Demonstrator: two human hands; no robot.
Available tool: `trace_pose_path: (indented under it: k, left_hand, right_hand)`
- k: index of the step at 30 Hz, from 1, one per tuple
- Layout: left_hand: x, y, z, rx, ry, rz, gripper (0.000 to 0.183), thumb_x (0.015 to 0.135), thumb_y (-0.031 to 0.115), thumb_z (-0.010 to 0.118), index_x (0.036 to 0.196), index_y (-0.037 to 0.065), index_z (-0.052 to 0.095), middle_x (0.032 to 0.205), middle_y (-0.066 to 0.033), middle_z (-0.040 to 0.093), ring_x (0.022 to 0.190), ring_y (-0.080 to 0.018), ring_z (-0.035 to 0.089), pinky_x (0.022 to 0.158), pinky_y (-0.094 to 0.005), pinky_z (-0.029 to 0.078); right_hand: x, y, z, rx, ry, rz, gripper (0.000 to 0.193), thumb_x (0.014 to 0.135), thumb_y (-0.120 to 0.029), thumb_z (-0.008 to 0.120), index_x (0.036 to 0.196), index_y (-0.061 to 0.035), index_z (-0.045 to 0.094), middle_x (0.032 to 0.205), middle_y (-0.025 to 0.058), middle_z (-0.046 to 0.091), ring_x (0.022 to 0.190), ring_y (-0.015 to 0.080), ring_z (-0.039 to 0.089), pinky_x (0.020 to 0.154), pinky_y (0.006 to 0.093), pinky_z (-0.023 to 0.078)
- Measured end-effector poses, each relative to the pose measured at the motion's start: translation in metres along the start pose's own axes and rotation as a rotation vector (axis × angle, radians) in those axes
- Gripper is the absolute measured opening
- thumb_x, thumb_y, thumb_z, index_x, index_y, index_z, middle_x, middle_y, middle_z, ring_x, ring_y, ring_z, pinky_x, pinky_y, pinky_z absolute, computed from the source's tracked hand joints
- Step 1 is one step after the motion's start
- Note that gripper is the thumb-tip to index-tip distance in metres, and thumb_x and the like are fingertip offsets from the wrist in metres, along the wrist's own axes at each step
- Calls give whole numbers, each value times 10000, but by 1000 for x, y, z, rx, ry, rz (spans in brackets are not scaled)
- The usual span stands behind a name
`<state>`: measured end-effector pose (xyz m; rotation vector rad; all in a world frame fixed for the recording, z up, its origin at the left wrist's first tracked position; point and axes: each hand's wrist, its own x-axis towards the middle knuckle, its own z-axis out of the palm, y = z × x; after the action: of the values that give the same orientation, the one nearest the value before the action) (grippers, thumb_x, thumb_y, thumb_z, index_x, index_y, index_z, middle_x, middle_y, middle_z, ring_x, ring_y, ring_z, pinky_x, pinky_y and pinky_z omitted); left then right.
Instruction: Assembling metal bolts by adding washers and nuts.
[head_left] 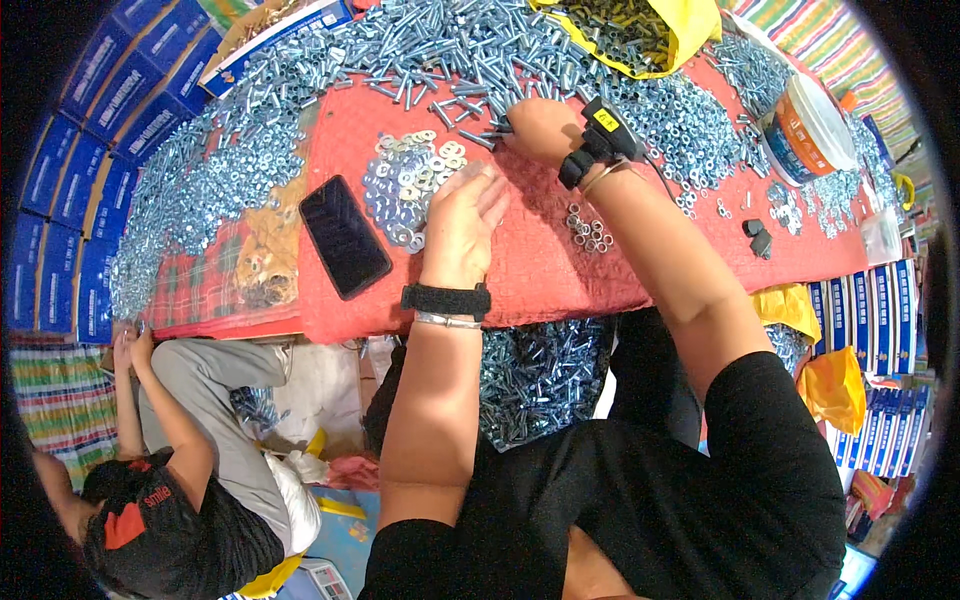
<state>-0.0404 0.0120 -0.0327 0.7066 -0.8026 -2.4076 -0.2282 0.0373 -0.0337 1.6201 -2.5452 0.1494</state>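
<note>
Broadly, the worktop point(560, 285) is the biggest thing here, spread with a red cloth that gives way to plaid and clear sheeting toward its left end. Next comes a second person point(180, 530), seated just beyond its near left corner, hands together by the edge.

A long heap of bolts point(440, 50) runs along the far edge, thinning out toward the middle. Small metal pieces point(190, 190) cover the left end, and a mound of nuts point(690, 130) lies to the right of centre. An open yellow bag point(700, 35) sits at the far edge, with a white bucket point(800, 135) near the right end.

The right hand point(545, 132) reaches over the worktop to the near fringe of the bolts; its fingers are hidden, so I cannot tell whether it grasps one. The left hand point(463, 220), nearer the front edge, has its fingers loosely extended toward the far side, just beside the washers point(395, 190); whether it holds anything I cannot tell.

A black phone point(345, 237) lies left of those washers, toward the near edge. Smaller still, a cluster of rings point(590, 232) rests between the two forearms.
</note>
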Motion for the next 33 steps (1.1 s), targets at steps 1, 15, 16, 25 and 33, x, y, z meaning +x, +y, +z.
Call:
trace_pose_path:
  k: [1,15,16,25,33]
  left_hand:
    - [0,0,-1,-13,-2,-3,310,871,101,588,1123,-51,493,1127,-192,526,1110,-325,520,962,-429,436]
    - [-4,4,-9,-61,12,-16,406,875,123,569,1203,-74,434,1325,-260,382,1259,-373,374,1027,-449,364]
    - [-4,4,-9,-62,42,-26,423,876,129,569,1217,-75,423,1341,-267,362,1266,-370,363,1036,-449,351]
    - [9,-11,1,-191,109,-116,423,889,224,580,1119,-80,397,1151,-244,443,1089,-363,469,992,-455,401]
    - [24,-29,-7,-232,-157,-230,177,952,117,444,1047,-16,511,1034,-95,587,990,-241,567,904,-406,484]
  right_hand:
    - [1,1,-2,-4,4,-1,244,740,-261,635,768,-18,640,750,192,629,721,368,625,642,445,511]
    - [4,-46,-16,-2,-135,-68,241,754,-220,586,808,-2,674,798,204,656,753,349,654,649,439,517]
    - [10,-47,-5,-61,-110,-45,194,733,-166,573,796,-20,683,789,192,661,744,336,660,632,437,520]
    - [-31,-25,-12,292,-117,85,280,761,-287,591,802,-23,673,773,193,650,720,373,637,618,455,510]
    - [-62,-15,-49,384,-246,-111,320,775,-362,615,821,-53,677,771,188,645,711,329,635,651,429,506]
